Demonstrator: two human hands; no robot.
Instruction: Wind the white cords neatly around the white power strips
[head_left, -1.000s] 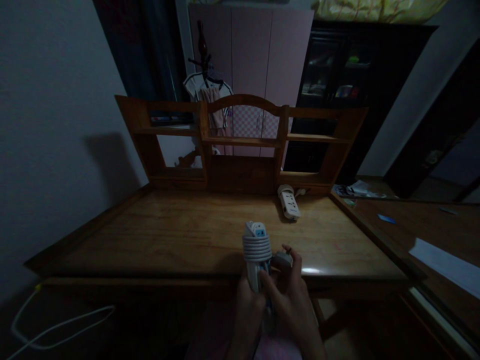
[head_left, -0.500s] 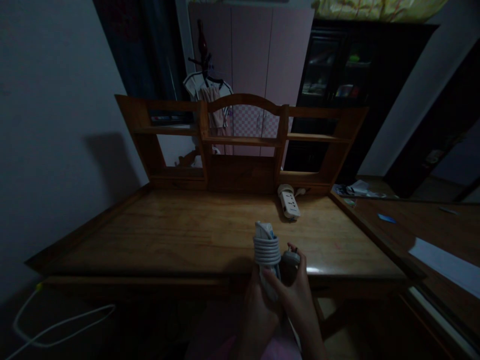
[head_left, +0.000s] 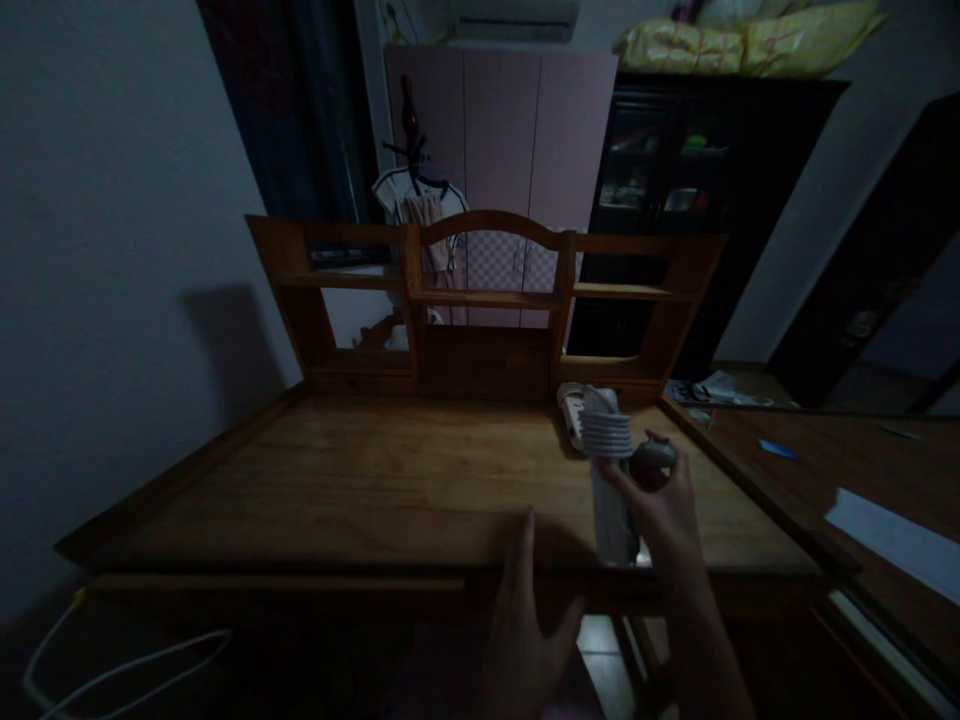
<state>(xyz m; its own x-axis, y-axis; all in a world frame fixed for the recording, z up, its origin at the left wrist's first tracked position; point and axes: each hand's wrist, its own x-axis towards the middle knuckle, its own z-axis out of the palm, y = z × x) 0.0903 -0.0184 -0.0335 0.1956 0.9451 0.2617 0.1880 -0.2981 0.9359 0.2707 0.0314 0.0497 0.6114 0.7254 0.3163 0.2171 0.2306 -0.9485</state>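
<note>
Head view: nearest, the left hand [head_left: 529,635] is spread, with nothing held. Farther out, a pale power strip [head_left: 611,520] is gripped in the right hand [head_left: 669,512], above the table [head_left: 337,480]. Such a bundle is best held firmly, with the plug [head_left: 654,455] steadied so that no loop is let slip. Its grey cord [head_left: 606,436] is wound in close turns near the far end; the body is blurred. Behind, a second power strip [head_left: 571,418] is partly hidden.
</note>
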